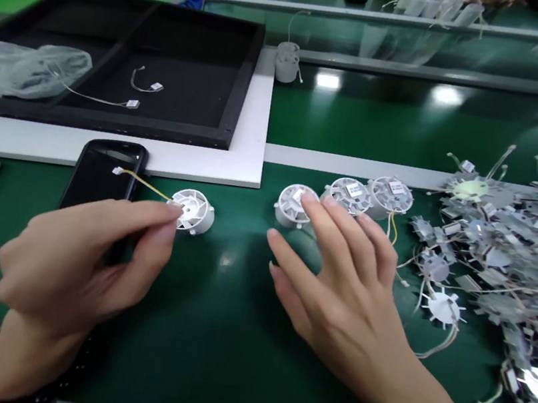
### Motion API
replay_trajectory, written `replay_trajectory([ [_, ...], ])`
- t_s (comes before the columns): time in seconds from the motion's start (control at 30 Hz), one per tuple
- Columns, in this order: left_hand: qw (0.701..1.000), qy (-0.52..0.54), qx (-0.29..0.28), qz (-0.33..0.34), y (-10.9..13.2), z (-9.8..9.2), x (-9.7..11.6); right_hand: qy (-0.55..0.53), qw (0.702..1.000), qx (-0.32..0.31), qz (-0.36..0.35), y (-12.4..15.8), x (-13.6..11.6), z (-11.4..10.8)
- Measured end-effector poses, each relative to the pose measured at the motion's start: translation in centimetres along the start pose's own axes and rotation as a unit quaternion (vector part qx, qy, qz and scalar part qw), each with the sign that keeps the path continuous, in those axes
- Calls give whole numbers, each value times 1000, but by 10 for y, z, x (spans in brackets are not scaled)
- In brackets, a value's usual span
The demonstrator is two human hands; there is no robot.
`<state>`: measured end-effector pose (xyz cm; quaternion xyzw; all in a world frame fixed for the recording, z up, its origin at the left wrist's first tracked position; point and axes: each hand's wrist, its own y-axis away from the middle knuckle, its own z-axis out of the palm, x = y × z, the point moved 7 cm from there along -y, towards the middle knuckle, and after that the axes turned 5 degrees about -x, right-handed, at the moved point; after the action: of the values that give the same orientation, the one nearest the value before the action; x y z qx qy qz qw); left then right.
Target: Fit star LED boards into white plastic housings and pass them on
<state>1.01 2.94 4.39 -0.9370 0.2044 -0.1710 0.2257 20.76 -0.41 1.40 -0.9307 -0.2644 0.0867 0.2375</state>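
My left hand (84,255) pinches the rim of a small white round finned housing (193,211) that rests on the green mat; a yellow wire (143,183) runs from it to a tiny connector lying on a black phone (104,173). My right hand (339,272) lies with fingers stretched out, its fingertips touching a second white housing (291,206). Two more housings (373,195) with small boards on top stand in a row just beyond the right hand's fingers.
A heap of silvery star-shaped metal plates with wires (502,263) covers the right side. A black divided tray (118,58) with a plastic bag and wired parts sits on a white board at the back left. A white cup-like part (287,61) stands behind.
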Motion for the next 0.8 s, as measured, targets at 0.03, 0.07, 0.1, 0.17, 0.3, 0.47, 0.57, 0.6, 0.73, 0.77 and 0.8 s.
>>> replay_trajectory([
  [0.03, 999, -26, 6, 27, -2, 3, 2, -11, 1000, 10, 3, 0, 1, -3],
  [0.07, 997, -47, 1, 56, -3, 8, 5, -29, 999, 20, 0, 0, 0, -6],
  [0.1, 995, -67, -13, 75, -5, 14, 7, -50, 998, 25, -8, 0, -1, -8],
  [0.17, 991, -97, -56, 76, -6, 26, 7, -88, 996, 18, -30, 0, -5, -11],
  [0.3, 987, -128, -95, 18, -5, 36, -3, -144, 988, -5, -55, 0, -8, -11],
  [0.47, 987, 18, -132, 92, -3, 42, 8, -177, 982, -11, -64, 0, -6, -11],
  [0.57, 952, 134, -202, 187, 1, 44, 31, -191, 979, -23, -74, -1, -6, -12],
  [0.6, 936, 167, -229, 208, 3, 44, 37, -197, 977, -30, -79, -2, -6, -12],
  [0.73, 910, 236, -266, 214, 4, 37, 47, -209, 973, -51, -84, -4, -5, -9],
  [0.77, 915, 241, -250, 203, 2, 35, 45, -203, 975, -55, -77, -4, -4, -7],
  [0.8, 925, 239, -226, 190, 0, 32, 41, -194, 977, -60, -68, -4, -2, -5],
])
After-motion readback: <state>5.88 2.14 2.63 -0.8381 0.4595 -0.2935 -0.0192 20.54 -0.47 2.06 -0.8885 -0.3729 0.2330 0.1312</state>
